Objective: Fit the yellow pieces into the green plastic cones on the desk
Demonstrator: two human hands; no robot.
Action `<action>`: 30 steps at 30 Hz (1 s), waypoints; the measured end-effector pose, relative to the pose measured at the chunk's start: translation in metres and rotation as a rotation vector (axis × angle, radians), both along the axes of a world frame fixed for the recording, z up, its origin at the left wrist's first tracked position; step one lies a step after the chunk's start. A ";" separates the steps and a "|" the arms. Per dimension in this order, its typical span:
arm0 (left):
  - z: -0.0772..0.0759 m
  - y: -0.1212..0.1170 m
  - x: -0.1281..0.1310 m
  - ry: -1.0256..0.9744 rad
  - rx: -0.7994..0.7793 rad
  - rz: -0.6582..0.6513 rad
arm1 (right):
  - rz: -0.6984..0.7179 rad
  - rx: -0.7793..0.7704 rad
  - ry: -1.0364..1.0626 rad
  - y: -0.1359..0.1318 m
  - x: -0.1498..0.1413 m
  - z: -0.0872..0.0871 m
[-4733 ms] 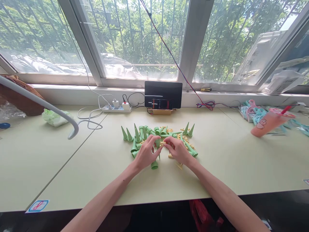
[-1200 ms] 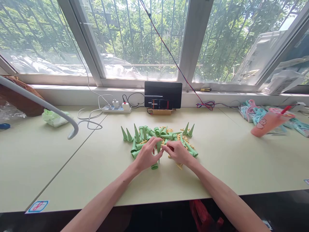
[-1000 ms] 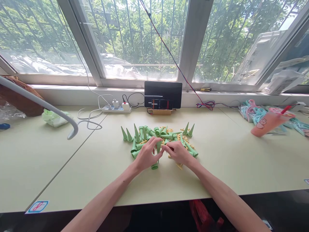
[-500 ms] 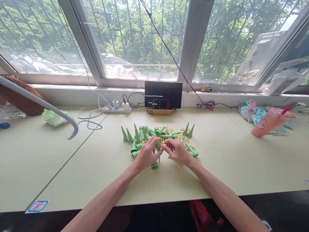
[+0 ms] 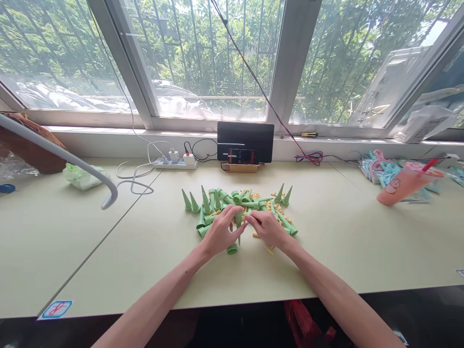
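In my left hand point(image 5: 221, 232) a green plastic cone-shaped spike point(image 5: 238, 221) is held with its tip pointing down. The fingers and thumb close around its upper part and side. My right hand point(image 5: 267, 228) pinches a small yellow plastic piece point(image 5: 244, 219) against the spike's side; the fingertips hide most of that piece. Behind both hands lies a heap of green spikes point(image 5: 226, 197), mixed with small yellow pieces point(image 5: 270, 249). A green ring-shaped cap end point(image 5: 232, 249) shows just below the left hand.
Several green spikes stand upright at the heap's left point(image 5: 186, 200) and right point(image 5: 286, 195). Behind are a tablet point(image 5: 245, 137) with a phone point(image 5: 243, 156) before it and a power strip point(image 5: 176, 165). A pink cup with a straw point(image 5: 406, 186) leans at the right.
The right fingers have curled tighter and turned slightly at the spike's side, covering more of the yellow piece. The left hand and its spike stay nearly still.
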State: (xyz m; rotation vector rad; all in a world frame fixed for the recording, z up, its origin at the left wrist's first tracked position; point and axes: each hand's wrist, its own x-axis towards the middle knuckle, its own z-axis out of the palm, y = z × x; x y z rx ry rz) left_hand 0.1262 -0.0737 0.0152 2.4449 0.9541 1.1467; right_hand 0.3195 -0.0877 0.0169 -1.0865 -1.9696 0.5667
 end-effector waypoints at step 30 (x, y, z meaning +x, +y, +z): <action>-0.001 0.001 0.001 -0.008 -0.018 0.010 | -0.027 0.047 0.079 0.001 -0.001 0.001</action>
